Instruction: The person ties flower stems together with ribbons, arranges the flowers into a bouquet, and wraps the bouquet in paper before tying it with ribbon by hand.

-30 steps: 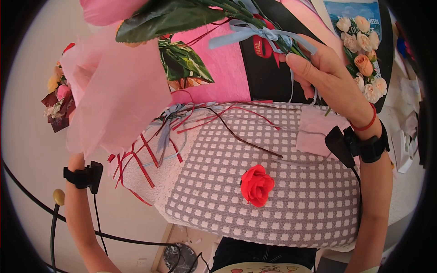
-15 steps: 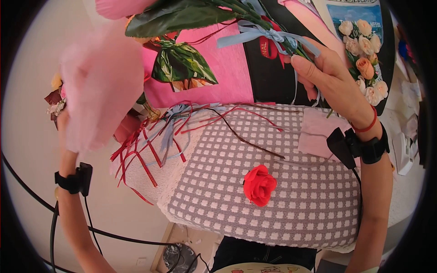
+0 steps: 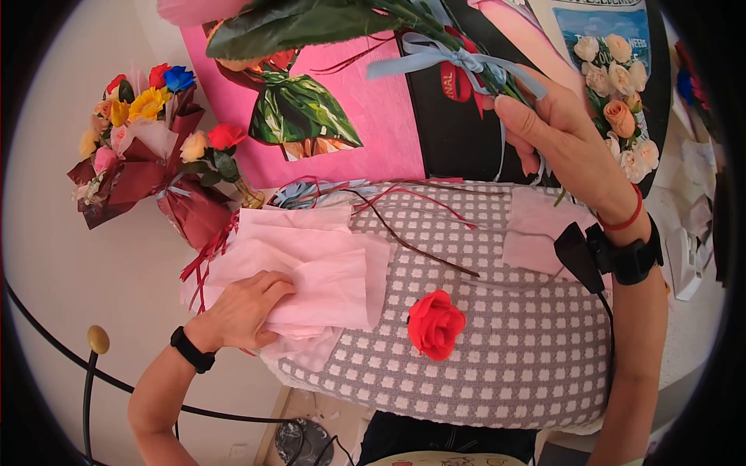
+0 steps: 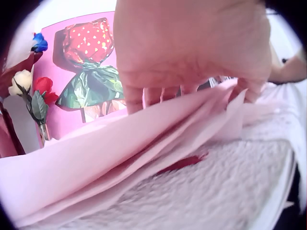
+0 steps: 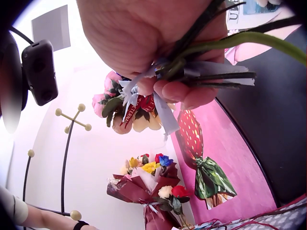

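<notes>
My right hand [image 3: 556, 128] grips the stems of a bouquet [image 5: 180, 72], tied with a light blue ribbon [image 3: 458, 58]. Its large green leaf [image 3: 287, 31] and pink bloom reach toward the upper left of the head view. My left hand [image 3: 252, 311] is at the near left edge of the table, pinching pink wrapping paper [image 3: 318, 264] between fingers and thumb. In the left wrist view the fingers go behind the paper's folded edge, their tips hidden. A single red rose head [image 3: 437, 325] lies on the checked cloth to the right of the paper.
A wrapped bouquet in dark red paper [image 3: 190, 206] stands at the left. Thin red ribbons [image 3: 427, 198] lie along the back of the checked cloth [image 3: 497, 342]. A pink sheet [image 3: 536, 225] lies near the right wrist. Behind are a pink picture [image 3: 381, 116] and cream roses [image 3: 622, 78].
My left hand has brought the pink paper down from the raised left side onto the cloth, uncovering the dark red bouquet. The right hand holds its bouquet in nearly the same place.
</notes>
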Motion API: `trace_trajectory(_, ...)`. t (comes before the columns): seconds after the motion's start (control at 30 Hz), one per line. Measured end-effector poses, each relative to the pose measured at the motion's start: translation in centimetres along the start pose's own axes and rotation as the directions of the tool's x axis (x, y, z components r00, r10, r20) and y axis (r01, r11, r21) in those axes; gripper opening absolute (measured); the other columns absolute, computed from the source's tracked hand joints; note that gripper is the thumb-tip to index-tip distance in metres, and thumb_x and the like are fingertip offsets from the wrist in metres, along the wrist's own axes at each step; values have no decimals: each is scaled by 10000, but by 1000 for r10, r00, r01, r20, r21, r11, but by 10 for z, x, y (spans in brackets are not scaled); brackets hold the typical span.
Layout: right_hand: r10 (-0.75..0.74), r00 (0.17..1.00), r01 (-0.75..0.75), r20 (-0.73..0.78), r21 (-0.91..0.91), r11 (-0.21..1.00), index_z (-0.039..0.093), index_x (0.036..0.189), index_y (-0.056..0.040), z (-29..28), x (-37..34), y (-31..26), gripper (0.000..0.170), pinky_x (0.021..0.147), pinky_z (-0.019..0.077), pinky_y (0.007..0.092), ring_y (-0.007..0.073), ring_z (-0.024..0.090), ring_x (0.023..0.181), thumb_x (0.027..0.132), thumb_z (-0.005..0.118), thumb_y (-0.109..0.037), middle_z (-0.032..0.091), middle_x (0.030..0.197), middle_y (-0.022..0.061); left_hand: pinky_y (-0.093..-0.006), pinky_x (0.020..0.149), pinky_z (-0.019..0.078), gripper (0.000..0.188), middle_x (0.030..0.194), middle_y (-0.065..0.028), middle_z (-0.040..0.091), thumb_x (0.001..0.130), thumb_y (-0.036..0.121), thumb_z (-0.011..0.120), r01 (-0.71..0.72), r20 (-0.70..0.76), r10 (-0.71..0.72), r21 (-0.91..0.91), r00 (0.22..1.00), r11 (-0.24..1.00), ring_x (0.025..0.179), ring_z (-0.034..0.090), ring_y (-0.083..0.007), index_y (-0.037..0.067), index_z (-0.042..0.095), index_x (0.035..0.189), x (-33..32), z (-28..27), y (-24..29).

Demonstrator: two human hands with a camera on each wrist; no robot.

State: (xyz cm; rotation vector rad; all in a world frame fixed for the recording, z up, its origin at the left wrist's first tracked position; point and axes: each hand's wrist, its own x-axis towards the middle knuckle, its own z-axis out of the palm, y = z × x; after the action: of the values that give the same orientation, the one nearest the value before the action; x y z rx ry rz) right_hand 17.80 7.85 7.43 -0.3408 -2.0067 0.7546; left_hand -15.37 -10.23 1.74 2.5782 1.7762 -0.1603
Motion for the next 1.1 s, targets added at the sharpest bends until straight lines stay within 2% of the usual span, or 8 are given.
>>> trace_trajectory(0.23,-7,1000,7,-7,-4,1000,538,960,-61,2,0,2,253,409,283,167,1,318,478,886,498,-300,359,564,-73,-371,918,348,512,1168,-172,399,705,278,648,-27,53,49,-356,997,934,1088,406,-335,32,432,1099,2,-7,-10)
trace_trajectory(0.3,16,1000,-16,-2,-2,1000,534,943,-61,1,0,2,246,407,284,167,3,319,478,886,498,-298,360,564,-72,-376,942,320,517,1225,-182,353,733,307,623,128,118,-89,-380,989,916,1138,364,-355,29,424,1120,5,-6,-9)
trace_trajectory(0.4,30,1000,-30,3,-9,1000,533,936,-63,2,0,0,244,408,284,165,3,320,479,885,500,-299,359,563,-73,-382,953,307,489,1267,-202,327,758,303,613,39,29,-34,-169,999,985,1154,347,-359,32,422,1117,13,7,-11)
trace_trajectory(0.63,33,999,-33,20,39,999,533,911,-55,0,1,0,241,412,290,168,2,326,487,880,509,-294,366,567,-72,-384,974,281,499,1294,-221,307,752,293,624,-9,43,17,-184,999,983,1176,324,-371,42,413,1127,26,5,-19)
trace_trajectory(0.83,65,998,-65,-15,12,998,532,943,-48,2,0,0,250,418,311,170,5,342,494,876,514,-288,379,573,-63,-367,873,385,410,1185,-163,453,733,266,627,-28,-56,17,-194,998,981,1056,468,-298,33,489,1041,27,-28,-14)
trace_trajectory(0.9,61,998,-61,-4,15,998,530,945,-46,2,0,1,255,419,313,169,5,342,492,876,513,-291,380,573,-62,-339,779,433,373,1104,-117,510,731,235,624,248,23,-251,-251,968,936,961,525,-254,26,512,1019,34,-47,-9)
trace_trajectory(0.97,56,998,-56,7,16,998,527,948,-44,1,1,2,259,419,315,169,6,342,489,877,511,-294,381,573,-61,-316,727,441,383,1075,-102,518,731,209,622,221,-38,-236,-241,971,945,927,533,-237,28,501,1046,37,-46,-12)
trace_trajectory(1.1,39,999,-39,16,17,999,521,938,-44,-1,2,2,261,416,314,168,7,339,484,879,507,-298,375,570,-61,-337,842,410,450,1154,-135,479,741,246,634,57,-92,-77,-199,993,978,1027,494,-276,37,479,1108,44,-23,-15)
